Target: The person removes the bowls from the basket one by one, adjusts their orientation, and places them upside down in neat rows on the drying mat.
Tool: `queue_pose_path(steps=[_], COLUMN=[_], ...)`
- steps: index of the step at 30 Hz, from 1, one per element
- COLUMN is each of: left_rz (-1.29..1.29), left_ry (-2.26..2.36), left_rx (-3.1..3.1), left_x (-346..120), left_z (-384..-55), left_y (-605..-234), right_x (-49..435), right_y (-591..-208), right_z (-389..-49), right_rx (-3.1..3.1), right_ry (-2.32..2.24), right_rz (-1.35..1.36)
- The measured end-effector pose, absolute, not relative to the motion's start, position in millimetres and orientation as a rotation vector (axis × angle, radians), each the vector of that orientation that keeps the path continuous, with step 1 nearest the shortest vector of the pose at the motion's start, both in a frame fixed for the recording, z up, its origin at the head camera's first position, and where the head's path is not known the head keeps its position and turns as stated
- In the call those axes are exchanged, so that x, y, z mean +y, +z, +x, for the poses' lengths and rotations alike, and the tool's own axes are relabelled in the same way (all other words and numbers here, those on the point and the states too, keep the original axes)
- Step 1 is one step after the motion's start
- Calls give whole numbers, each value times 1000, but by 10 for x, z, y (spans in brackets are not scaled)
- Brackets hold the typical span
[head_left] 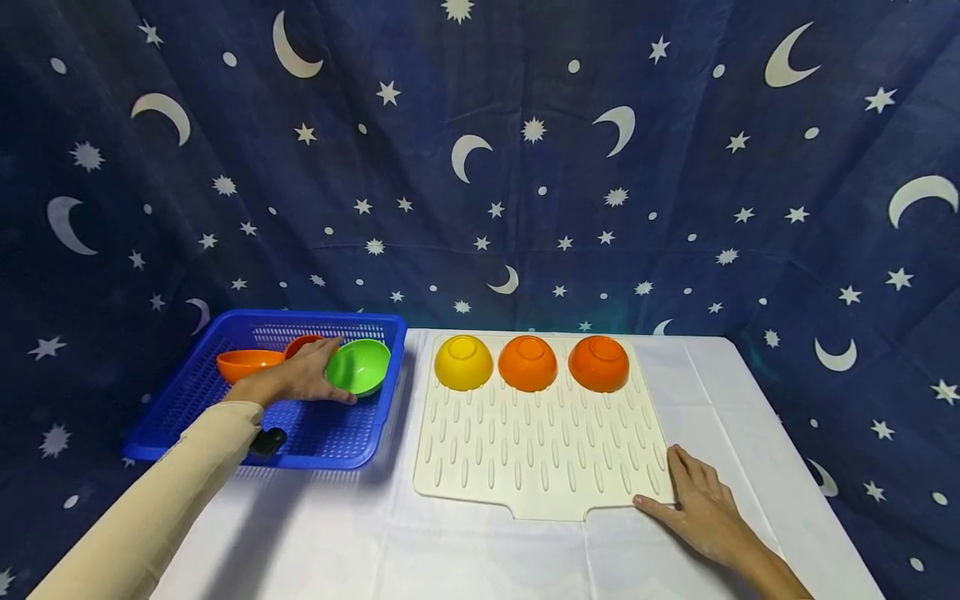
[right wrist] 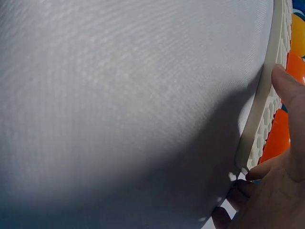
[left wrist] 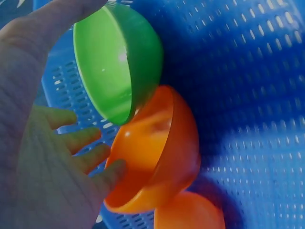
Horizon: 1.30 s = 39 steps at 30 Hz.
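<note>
Has the left hand (head_left: 303, 375) in the blue basket (head_left: 315, 461), fingers straight and set wide apart from the thumb. Just beyond that gap: the green bowl (head_left: 360, 367), tilted, hollow side toward the palm, with the thumb at its rim and the fingertips before the nearest orange bowl (left wrist: 183, 152). Cannot quite tell touch from near miss there. Beside these, in the basket, another orange bowl (head_left: 247, 364). Rests the right hand (head_left: 705, 510), fingers loosely parted, at the near right corner of the white mat (head_left: 525, 458) (thumb on the front edge). Upside down along its far end: a yellow bowl (head_left: 463, 368) and two overturned orange bowls (head_left: 527, 368).
</note>
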<state>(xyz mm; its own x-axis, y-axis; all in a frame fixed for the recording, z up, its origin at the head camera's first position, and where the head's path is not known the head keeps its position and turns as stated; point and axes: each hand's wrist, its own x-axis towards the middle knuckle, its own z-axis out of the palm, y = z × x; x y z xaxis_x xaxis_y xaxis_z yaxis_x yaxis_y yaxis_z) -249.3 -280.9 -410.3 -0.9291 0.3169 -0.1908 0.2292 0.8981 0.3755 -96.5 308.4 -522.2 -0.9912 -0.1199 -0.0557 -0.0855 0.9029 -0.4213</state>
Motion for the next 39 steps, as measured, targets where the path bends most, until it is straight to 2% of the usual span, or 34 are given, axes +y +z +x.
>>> queue_pose_path(steps=[12, 18, 28, 39], left_rz=[345, 374, 373, 300], left_ry=[668, 547, 425, 530], left_rx=[2699, 2741, 2895, 2928], left_x=[-2731, -2709, -2746, -2783], left_z=[-2641, -2652, -2622, -2529], left_y=[-4183, -4214, -4225, -4139], right_x=[3075, 3068, 3056, 3038], right_y=[-5207, -5196, -5205, -5170], right_z=[-965, -976, -975, -962], right_rx=[2961, 2949, 2937, 2930], right_ry=[-638, -670, -721, -759], right_rz=[-151, -151, -152, -135])
